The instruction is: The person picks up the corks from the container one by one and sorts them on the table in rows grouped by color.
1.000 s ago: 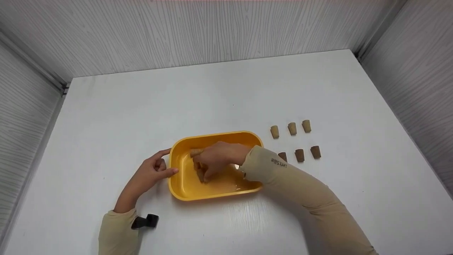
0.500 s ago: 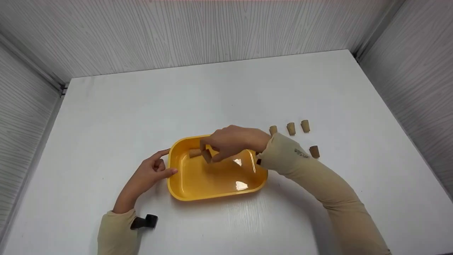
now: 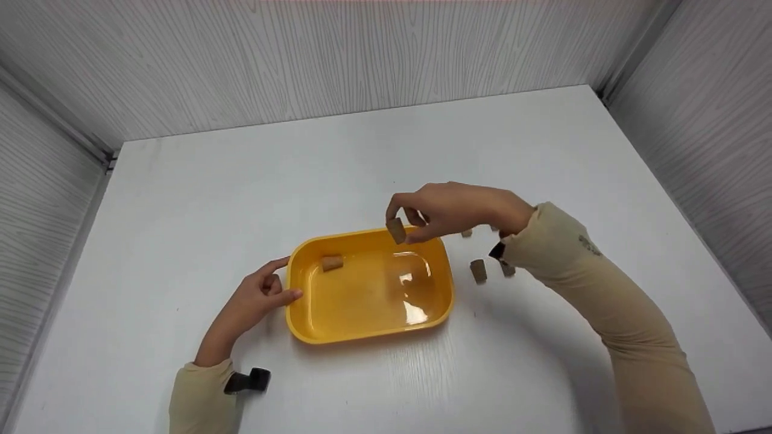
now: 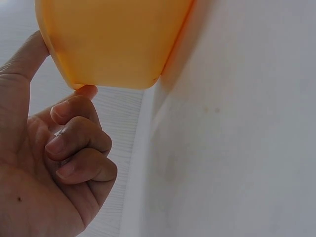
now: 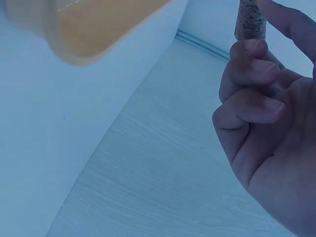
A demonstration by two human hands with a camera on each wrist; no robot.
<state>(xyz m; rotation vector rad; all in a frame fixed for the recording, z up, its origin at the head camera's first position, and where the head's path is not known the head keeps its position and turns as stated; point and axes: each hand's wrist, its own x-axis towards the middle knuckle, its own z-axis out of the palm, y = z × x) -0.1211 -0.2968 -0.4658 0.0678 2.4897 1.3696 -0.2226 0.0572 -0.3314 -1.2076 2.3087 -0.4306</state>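
Observation:
A yellow rectangular tub (image 3: pixel 362 336) stands on the white table. My left hand (image 3: pixel 250 301) pinches its left rim between thumb and index finger, the other fingers curled, as the left wrist view shows too. Over the tub's back right corner, my right hand (image 3: pixel 461 208) pinches a tapered cork stopper (image 3: pixel 396 231) between thumb and fingertips. That cork's speckled side (image 5: pixel 250 22) shows at the top of the right wrist view. One more cork stopper (image 3: pixel 332 263) lies on its side inside the tub, near the back left corner.
Right of the tub lie dark corks, one in plain sight (image 3: pixel 478 271) and another (image 3: pixel 508 269) partly under the sleeve. Light corks (image 3: pixel 467 232) peek out below the right wrist; others are hidden by the arm. Patterned wall panels (image 3: pixel 338 60) enclose the table.
My right hand has lifted a cork from the tub floor and carried it up and right to the back right rim. My left hand keeps its hold on the tub.

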